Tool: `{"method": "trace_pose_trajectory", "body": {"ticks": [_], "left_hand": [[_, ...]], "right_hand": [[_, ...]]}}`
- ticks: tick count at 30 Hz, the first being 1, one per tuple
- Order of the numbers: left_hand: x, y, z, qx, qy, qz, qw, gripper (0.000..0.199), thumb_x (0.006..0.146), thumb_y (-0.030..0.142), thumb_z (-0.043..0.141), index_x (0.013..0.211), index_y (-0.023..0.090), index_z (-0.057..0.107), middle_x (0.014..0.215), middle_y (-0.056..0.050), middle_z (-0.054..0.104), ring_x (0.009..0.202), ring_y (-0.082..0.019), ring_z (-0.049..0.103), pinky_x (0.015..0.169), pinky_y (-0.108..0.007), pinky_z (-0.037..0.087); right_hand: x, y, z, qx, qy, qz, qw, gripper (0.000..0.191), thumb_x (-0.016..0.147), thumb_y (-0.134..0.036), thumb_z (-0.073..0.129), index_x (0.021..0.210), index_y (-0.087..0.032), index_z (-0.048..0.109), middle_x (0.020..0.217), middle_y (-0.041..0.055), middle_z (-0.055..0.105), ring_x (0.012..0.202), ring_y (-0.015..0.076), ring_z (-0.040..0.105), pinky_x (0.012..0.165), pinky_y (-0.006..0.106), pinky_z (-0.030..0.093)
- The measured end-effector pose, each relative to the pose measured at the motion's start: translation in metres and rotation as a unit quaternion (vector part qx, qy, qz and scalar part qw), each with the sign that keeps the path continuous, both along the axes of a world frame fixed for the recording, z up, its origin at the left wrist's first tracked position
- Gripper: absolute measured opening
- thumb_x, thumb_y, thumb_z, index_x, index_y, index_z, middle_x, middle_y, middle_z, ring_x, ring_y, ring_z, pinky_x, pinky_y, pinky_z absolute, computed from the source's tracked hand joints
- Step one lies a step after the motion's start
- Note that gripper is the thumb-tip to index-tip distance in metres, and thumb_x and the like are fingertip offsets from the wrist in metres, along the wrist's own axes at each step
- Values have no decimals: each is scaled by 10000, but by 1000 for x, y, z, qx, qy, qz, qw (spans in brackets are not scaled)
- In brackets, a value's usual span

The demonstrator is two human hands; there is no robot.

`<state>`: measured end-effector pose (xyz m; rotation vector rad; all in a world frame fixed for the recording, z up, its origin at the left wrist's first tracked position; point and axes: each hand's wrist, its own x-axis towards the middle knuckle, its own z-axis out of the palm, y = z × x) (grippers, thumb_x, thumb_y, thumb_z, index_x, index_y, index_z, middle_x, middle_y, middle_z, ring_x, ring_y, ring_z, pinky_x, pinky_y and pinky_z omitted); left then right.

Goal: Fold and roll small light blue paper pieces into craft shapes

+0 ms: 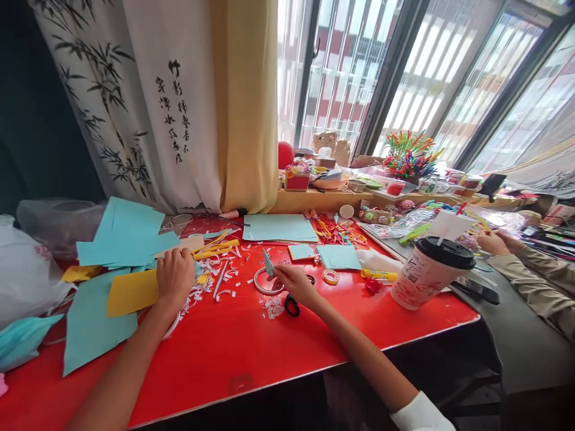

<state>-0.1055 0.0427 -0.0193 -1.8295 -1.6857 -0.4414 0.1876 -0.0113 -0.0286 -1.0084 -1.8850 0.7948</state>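
Note:
My right hand [297, 284] pinches a small pointed piece of light blue paper [268, 262] above the red table [215, 353]. Just below it lie a roll of white tape [260, 286] and black-handled scissors [291, 306], partly covered by the hand. My left hand [174, 276] rests over the paper at the left, beside a yellow sheet [131, 293] and a heap of white paper scraps [202, 288]. Its fingertips point away and are hidden, so I cannot make out any grip. Large light blue sheets [99, 317] lie under and around the yellow one.
A lidded paper cup [417, 275] with a straw stands at the right, near a yellow glue stick [378, 275]. Stacked blue sheets [279, 227] and red and yellow strips [339, 232] lie farther back. Another person's hands [492, 242] are at the grey table. Plastic bags [22, 269] sit far left.

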Motion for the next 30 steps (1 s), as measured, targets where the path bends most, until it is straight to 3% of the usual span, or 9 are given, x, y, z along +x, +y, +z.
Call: {"method": "trace_pose_trajectory", "body": {"ticks": [4,9,12,17,20,23,26,30], "left_hand": [[-5,8,-5,0,-21,-3,1000,297,834,107,293,845,80,588,750,-156,589,841,-292,502,725,-379,332],[3,3,6,48,-23,-34,998,305,856,183,324,929,70,597,937,-203,576,959,-333,470,745,-411,359],[9,1,10,68,-21,-73,995,306,856,174,346,1047,102,574,1107,-188,541,1065,-315,443,834,-417,357],[17,-4,16,93,-23,-113,989,384,850,98,304,1188,78,484,1100,-183,567,1074,-281,485,869,-424,383],[33,-17,22,104,23,-225,968,425,860,122,335,1281,122,398,1289,-154,452,1221,-257,381,981,-425,327],[59,-37,26,82,87,-379,918,416,864,173,399,1279,201,410,1317,-102,442,1240,-237,367,1019,-418,301],[82,-53,27,49,62,-430,900,409,852,270,460,1256,212,440,1305,-87,460,1249,-262,341,1022,-447,288],[91,-60,28,-1,17,-476,879,358,847,286,478,1199,225,490,1155,-66,572,1145,-235,436,996,-445,306]], "right_hand": [[-2,3,-6,15,7,-12,1000,264,886,-357,369,850,-178,561,781,38,636,607,104,586,594,226,455],[-2,4,-7,5,59,-17,998,269,860,-387,411,808,-176,569,724,28,620,571,105,568,562,226,440],[-2,2,-4,-22,108,1,994,296,837,-434,434,832,-166,561,740,34,621,556,104,565,543,227,447],[-4,-3,4,-72,168,57,982,353,807,-482,458,834,-143,551,772,51,627,532,92,551,533,228,456],[-4,-6,7,-93,183,81,975,336,791,-468,487,796,-138,549,714,35,613,536,92,551,541,225,453],[-3,-8,8,-117,186,101,970,304,782,-432,511,732,-135,551,622,12,585,522,95,551,533,218,442],[-2,-9,7,-135,185,115,967,268,771,-390,527,700,-134,560,599,8,588,506,94,547,525,216,431],[-2,-9,7,-151,185,128,963,212,765,-337,528,727,-136,581,560,-1,586,484,95,533,525,222,426]]}}
